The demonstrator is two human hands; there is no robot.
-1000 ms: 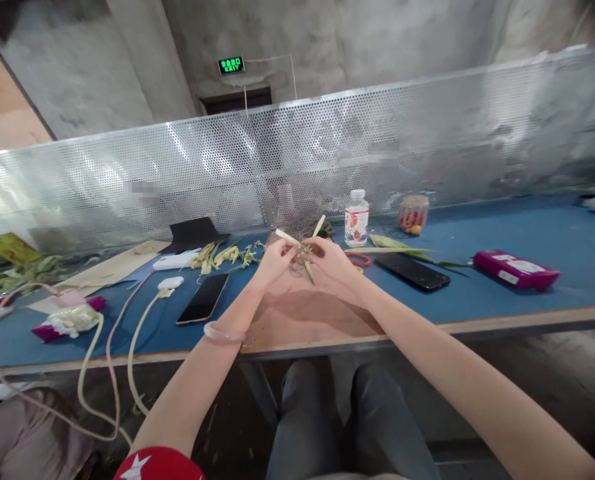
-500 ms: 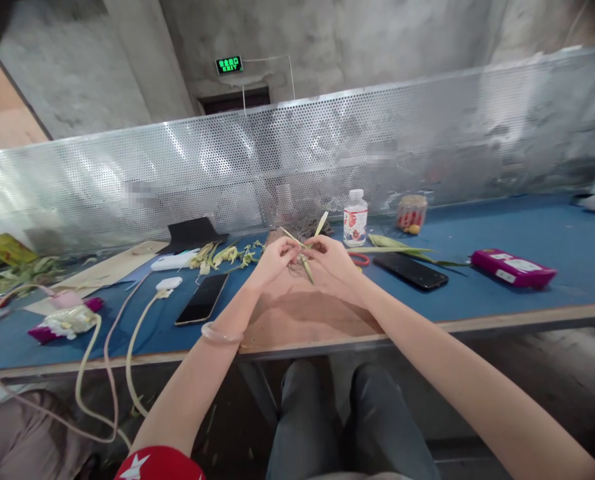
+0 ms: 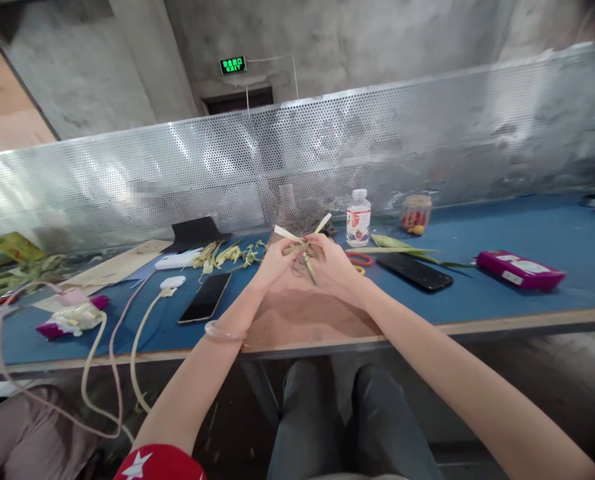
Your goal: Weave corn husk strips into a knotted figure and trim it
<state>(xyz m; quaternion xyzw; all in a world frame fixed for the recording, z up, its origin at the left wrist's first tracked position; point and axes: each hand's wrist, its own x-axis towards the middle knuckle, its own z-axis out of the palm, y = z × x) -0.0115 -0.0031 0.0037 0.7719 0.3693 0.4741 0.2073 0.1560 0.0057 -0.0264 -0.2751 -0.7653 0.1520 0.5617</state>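
My left hand (image 3: pixel 276 262) and my right hand (image 3: pixel 331 262) meet over the tan board (image 3: pixel 305 323), their fingertips closed on the pale green leaf strips (image 3: pixel 308 257) from either side. Two whitish ends fan up and outward beyond my fingers, one leaning left and one right, and a greener, pointed end slants down between my hands. How the strips cross under my fingertips I cannot tell; my fingers cover much of that spot.

Just beyond my grip lies a tangle of thin grey strands (image 3: pixel 311 225). To the right of it the white-capped bottle (image 3: pixel 358 219) stands upright, with a red loop (image 3: pixel 360 259) on the blue tabletop (image 3: pixel 482 233) in front of it. Farther right, a long green leaf (image 3: pixel 402 247) lies behind the black phone (image 3: pixel 415 273). To the left of my left hand are some wilted yellow-green sprigs (image 3: pixel 230 254) and, nearer me, a dark-screened phone (image 3: pixel 205 298).
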